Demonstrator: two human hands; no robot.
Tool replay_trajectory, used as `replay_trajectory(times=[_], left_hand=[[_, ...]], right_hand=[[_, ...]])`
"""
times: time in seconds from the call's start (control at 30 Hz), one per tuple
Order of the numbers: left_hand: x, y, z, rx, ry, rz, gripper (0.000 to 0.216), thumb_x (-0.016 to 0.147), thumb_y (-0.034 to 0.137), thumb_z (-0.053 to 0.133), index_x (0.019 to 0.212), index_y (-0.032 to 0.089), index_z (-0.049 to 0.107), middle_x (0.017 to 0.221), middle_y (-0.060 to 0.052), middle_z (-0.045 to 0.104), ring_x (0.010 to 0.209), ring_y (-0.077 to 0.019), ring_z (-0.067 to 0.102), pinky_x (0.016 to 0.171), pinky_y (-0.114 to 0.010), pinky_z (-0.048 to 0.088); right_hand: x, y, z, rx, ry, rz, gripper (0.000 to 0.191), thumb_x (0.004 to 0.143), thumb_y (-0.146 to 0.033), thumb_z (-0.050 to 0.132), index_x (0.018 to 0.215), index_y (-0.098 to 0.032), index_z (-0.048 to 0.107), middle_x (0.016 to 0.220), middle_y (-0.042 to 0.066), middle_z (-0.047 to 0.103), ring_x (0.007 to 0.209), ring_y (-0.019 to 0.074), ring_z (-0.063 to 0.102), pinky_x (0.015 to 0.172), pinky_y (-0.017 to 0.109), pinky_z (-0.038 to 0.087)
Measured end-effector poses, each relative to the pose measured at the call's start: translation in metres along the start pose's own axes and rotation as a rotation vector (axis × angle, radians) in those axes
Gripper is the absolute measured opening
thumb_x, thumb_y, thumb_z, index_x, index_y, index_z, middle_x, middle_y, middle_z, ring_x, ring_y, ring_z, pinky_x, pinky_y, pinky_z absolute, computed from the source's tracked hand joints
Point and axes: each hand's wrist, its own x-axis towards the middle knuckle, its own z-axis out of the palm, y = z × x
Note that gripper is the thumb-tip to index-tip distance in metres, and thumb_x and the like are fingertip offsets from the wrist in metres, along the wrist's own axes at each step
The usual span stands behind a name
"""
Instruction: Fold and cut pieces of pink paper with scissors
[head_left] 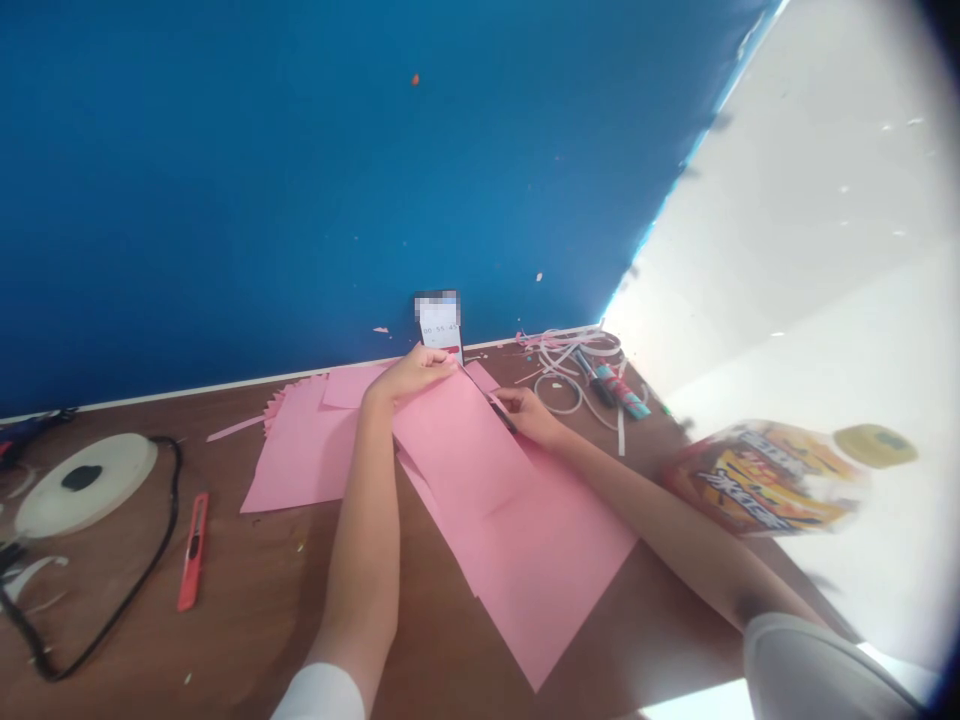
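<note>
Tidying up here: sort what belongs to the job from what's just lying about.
Probably in use:
large pink paper sheet, touched by the left hand
slim dark object in the right hand

Probably lying about:
red plastic cutter
white curled strips
yellow-capped plastic bottle

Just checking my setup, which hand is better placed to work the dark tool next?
Probably your right hand: it holds the dark tool, partly hidden, at the pink paper, while your left hand is busy pinching the paper's far end.

A papercraft corner (home or workshop unclear), from the pink paper (480, 480), red cutter (195, 550) and curled strips (579, 346).
</note>
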Motion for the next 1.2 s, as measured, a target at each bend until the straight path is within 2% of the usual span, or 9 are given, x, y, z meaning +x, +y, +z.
replay_trajectory(times=[0.2, 0.5, 0.6, 0.73, 0.83, 1.07, 1.2], left_hand=[[0.000, 0.001, 0.001, -0.038, -0.016, 0.011, 0.037, 0.082, 0.050, 0.056, 0.076, 0.014, 0.060, 0.075, -0.002, 0.057, 0.070, -0.0152, 0.054, 0.063, -0.026, 0.040], [-0.002, 0.004, 0.002, -0.060, -0.023, -0.011, 0.035, 0.080, 0.049, 0.057, 0.077, 0.014, 0.061, 0.075, -0.001, 0.057, 0.070, -0.0145, 0.053, 0.066, -0.026, 0.040], [-0.001, 0.002, 0.002, -0.049, -0.041, -0.007, 0.034, 0.080, 0.048, 0.057, 0.074, 0.014, 0.060, 0.073, 0.000, 0.056, 0.068, -0.0134, 0.051, 0.065, -0.025, 0.038], [0.001, -0.001, 0.003, -0.035, -0.148, -0.003, 0.034, 0.080, 0.047, 0.060, 0.071, 0.014, 0.060, 0.072, 0.000, 0.055, 0.066, -0.0128, 0.050, 0.065, -0.026, 0.037], [0.002, -0.001, 0.004, -0.063, -0.160, -0.015, 0.035, 0.078, 0.049, 0.062, 0.072, 0.014, 0.061, 0.074, -0.001, 0.056, 0.068, -0.0136, 0.050, 0.067, -0.027, 0.037], [0.001, 0.002, 0.006, -0.088, -0.126, -0.032, 0.039, 0.078, 0.053, 0.061, 0.073, 0.014, 0.061, 0.079, -0.003, 0.057, 0.072, -0.0152, 0.051, 0.066, -0.028, 0.039], [0.003, 0.001, 0.006, -0.069, -0.125, -0.020, 0.038, 0.079, 0.052, 0.059, 0.073, 0.015, 0.060, 0.078, -0.003, 0.057, 0.071, -0.0149, 0.051, 0.066, -0.027, 0.039]], right_hand=[[0.001, 0.003, -0.001, 0.007, -0.004, -0.048, 0.051, 0.065, -0.050, 0.078, 0.101, -0.015, 0.072, 0.080, 0.003, 0.069, 0.068, 0.0171, 0.062, 0.061, 0.026, 0.049], [-0.001, -0.006, 0.000, -0.061, 0.016, -0.015, 0.042, 0.063, -0.046, 0.079, 0.089, -0.014, 0.072, 0.075, 0.001, 0.066, 0.066, 0.0168, 0.061, 0.057, 0.025, 0.048], [0.000, -0.003, 0.000, -0.050, 0.001, -0.009, 0.037, 0.064, -0.040, 0.078, 0.090, -0.014, 0.072, 0.077, 0.001, 0.067, 0.067, 0.0158, 0.060, 0.058, 0.024, 0.047], [0.002, 0.005, -0.002, 0.013, -0.038, 0.008, 0.033, 0.065, -0.027, 0.075, 0.096, -0.015, 0.071, 0.077, 0.000, 0.066, 0.064, 0.0132, 0.059, 0.059, 0.024, 0.046], [0.004, 0.008, -0.003, 0.037, -0.028, 0.017, 0.033, 0.064, -0.022, 0.074, 0.096, -0.015, 0.071, 0.077, 0.000, 0.066, 0.063, 0.0116, 0.058, 0.058, 0.022, 0.044], [0.001, 0.002, 0.000, -0.014, -0.005, -0.018, 0.033, 0.064, -0.031, 0.075, 0.092, -0.015, 0.071, 0.077, 0.001, 0.066, 0.068, 0.0148, 0.060, 0.061, 0.024, 0.047], [0.003, 0.004, 0.001, -0.049, 0.020, -0.047, 0.032, 0.065, -0.031, 0.074, 0.092, -0.015, 0.071, 0.072, -0.001, 0.063, 0.061, 0.0114, 0.056, 0.055, 0.022, 0.044]])
